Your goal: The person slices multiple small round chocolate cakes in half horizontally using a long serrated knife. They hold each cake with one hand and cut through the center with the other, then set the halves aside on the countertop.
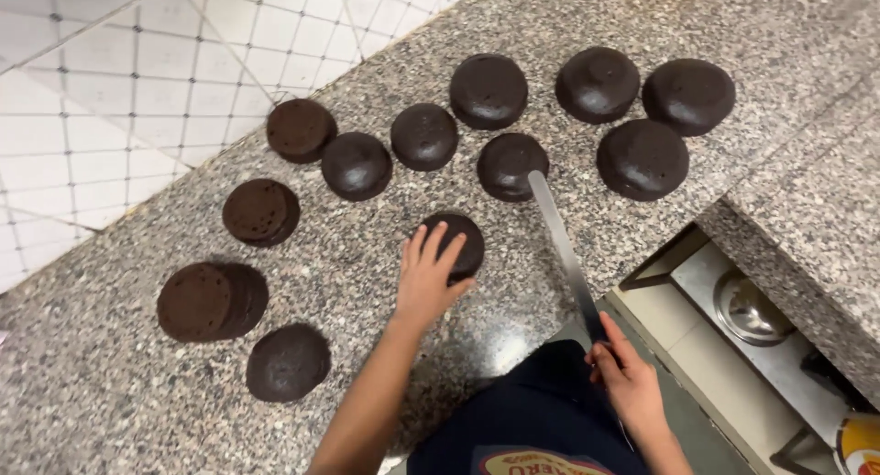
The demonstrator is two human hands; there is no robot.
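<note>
Head view: left hand (429,278) spread flat, fingers (438,248) open atop small round dark chocolate cake (458,241), steadying it on speckled grey granite bench (110,383). Right hand (628,379) closed around long steel knife (561,246), blade level beside it. More round dark cakes (489,90) ranged behind.

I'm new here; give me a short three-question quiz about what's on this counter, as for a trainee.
1. True or false: the left hand rests on a small round dark chocolate cake.
2. What does the right hand hold?
A. a whisk
B. a long flat metal knife
C. a bowl
3. Fill in: the cakes lie on a speckled grey ____ counter.

Key: 1 true; 2 B; 3 granite.
</note>
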